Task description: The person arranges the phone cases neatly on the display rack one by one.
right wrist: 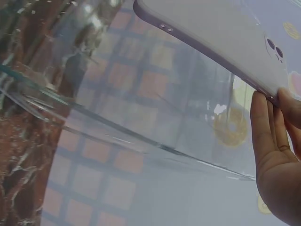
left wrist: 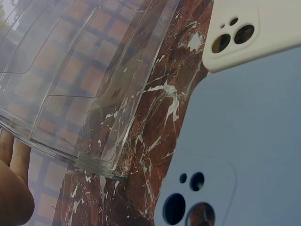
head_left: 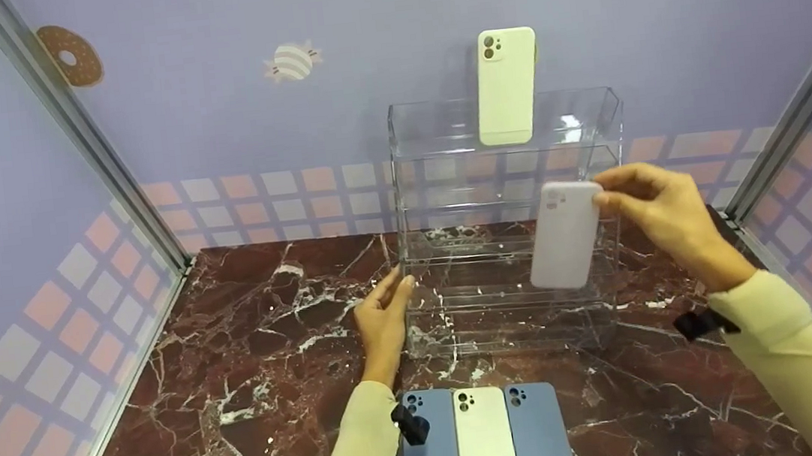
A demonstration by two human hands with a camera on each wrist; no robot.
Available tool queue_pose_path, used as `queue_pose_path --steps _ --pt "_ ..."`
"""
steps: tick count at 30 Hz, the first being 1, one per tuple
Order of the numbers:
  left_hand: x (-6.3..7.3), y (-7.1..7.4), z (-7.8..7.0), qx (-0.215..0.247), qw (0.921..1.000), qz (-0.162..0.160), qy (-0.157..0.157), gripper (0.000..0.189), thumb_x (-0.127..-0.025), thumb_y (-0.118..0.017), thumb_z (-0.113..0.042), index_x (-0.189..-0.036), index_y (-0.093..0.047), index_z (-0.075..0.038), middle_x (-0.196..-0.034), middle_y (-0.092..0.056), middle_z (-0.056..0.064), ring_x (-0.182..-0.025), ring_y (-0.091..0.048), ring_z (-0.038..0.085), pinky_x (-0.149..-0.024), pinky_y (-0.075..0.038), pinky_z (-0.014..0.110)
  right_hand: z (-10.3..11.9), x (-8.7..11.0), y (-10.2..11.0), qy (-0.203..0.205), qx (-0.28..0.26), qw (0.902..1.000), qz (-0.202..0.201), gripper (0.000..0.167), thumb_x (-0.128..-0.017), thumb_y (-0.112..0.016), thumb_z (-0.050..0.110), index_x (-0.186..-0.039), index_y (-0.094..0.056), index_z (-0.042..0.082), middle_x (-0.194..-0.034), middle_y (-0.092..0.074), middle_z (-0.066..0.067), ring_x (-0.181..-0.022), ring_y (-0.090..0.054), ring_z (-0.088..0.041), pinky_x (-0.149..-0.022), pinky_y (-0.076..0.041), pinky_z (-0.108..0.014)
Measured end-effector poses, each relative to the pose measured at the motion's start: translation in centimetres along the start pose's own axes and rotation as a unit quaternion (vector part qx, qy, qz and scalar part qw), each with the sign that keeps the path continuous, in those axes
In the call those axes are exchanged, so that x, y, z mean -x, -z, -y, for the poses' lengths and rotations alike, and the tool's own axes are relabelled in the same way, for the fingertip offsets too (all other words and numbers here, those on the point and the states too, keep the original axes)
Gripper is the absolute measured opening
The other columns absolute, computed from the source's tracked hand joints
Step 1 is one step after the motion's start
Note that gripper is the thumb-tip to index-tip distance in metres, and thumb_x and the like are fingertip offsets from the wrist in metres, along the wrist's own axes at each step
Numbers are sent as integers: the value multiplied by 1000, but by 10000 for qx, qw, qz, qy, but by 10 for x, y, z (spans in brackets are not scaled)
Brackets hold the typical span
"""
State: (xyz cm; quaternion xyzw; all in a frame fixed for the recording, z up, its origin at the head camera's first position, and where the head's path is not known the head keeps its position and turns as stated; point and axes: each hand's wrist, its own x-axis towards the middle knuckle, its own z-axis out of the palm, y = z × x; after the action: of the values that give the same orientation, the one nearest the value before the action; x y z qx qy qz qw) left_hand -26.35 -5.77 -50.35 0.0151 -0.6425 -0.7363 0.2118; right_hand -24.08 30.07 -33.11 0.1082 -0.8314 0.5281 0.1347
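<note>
My right hand (head_left: 665,212) pinches a pale lilac-white phone case (head_left: 565,234) by its upper right edge, between thumb and fingertips. The case stands nearly upright, tilted slightly, in front of the middle tiers of a clear tiered display rack (head_left: 441,130). In the right wrist view the case (right wrist: 211,37) hangs above the rack's transparent edge. My left hand (head_left: 383,321) rests against the rack's left side with fairly straight fingers; the left wrist view shows only part of that hand (left wrist: 14,183). On the top tier a cream phone case (head_left: 507,89) stands upright.
Near the front lie a blue case (head_left: 433,452), a cream case (head_left: 485,439) and another blue case (head_left: 541,433), side by side on the dark red marbled tabletop (head_left: 265,394). Purple patterned walls (head_left: 210,90) enclose the table at the back and sides.
</note>
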Motion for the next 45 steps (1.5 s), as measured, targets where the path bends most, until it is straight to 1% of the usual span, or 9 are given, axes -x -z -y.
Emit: queue_pose_path --steps 5,11,16,20,24,28,35,42,45 --pt "0 0 -1 -12 10000 0 -8 34 -94 -82 -10 -126 -77 -1 -106 -79 15 -91 -76 14 -82 -60 25 15 -20 0 -1 -244 9995 -210 28 -98 -77 8 -124 -71 -1 -113 -76 -6 -99 -72 -17 -88 -59 -25" --pt "1 0 -2 -93 10000 -6 -1 34 -94 -82 -12 -126 -77 -1 -105 -80 14 -93 -77 17 -83 -59 24 30 -44 -2 251 -540 9975 -375 26 -96 -78 2 -121 -73 -1 -111 -77 -7 -96 -74 -18 -85 -60 -25" --pt "2 1 -3 -164 9999 -25 1 34 -95 -82 -14 -126 -77 -2 -105 -80 14 -94 -77 19 -82 -59 23 39 -64 -6 303 -886 9939 -576 25 -93 -80 -3 -117 -75 -1 -105 -78 -7 -92 -74 -18 -84 -60 -26" --pt "2 0 -2 -155 9999 -56 -21 33 -94 -83 -12 -124 -78 -1 -106 -80 15 -93 -76 16 -82 -59 23 47 -78 -7 264 -768 9949 -595 26 -93 -80 -1 -118 -75 0 -106 -77 -7 -93 -73 -18 -85 -60 -25" --pt "1 0 -1 -151 9998 -60 -69 32 -94 -83 -11 -124 -78 0 -106 -80 15 -92 -76 15 -82 -59 23 57 -90 -6 244 -638 9961 -559 27 -94 -80 0 -121 -74 0 -108 -76 -7 -95 -73 -19 -87 -60 -25" --pt "1 0 -1 -166 9998 -81 -104 33 -94 -83 -11 -124 -78 -1 -106 -80 14 -92 -76 15 -81 -59 23 64 -101 -6 280 -709 9955 -558 27 -93 -81 -1 -119 -75 0 -107 -77 -8 -92 -75 -19 -85 -60 -25" --pt "2 0 -1 -124 9999 -103 -40 33 -94 -83 -12 -125 -78 -2 -106 -80 14 -92 -76 16 -82 -59 23 68 -119 -8 323 -915 9935 -603 25 -93 -79 -5 -117 -76 -1 -103 -76 -8 -87 -76 -18 -83 -61 -26" --pt "3 -1 -2 -128 9998 -100 -65 35 -94 -82 -9 -127 -75 2 -107 -79 17 -97 -77 24 -83 -58 22 64 -132 -16 352 -1148 9906 -652 23 -92 -77 -10 -114 -76 -4 -102 -74 -9 -89 -74 -17 -83 -61 -27" --pt "3 -1 -3 -131 9999 -72 -16 35 -95 -81 -10 -128 -75 2 -106 -79 17 -96 -77 23 -82 -58 22 61 -136 -20 338 -1104 9912 -651 23 -92 -77 -10 -115 -76 -4 -102 -73 -8 -90 -73 -18 -83 -62 -28"
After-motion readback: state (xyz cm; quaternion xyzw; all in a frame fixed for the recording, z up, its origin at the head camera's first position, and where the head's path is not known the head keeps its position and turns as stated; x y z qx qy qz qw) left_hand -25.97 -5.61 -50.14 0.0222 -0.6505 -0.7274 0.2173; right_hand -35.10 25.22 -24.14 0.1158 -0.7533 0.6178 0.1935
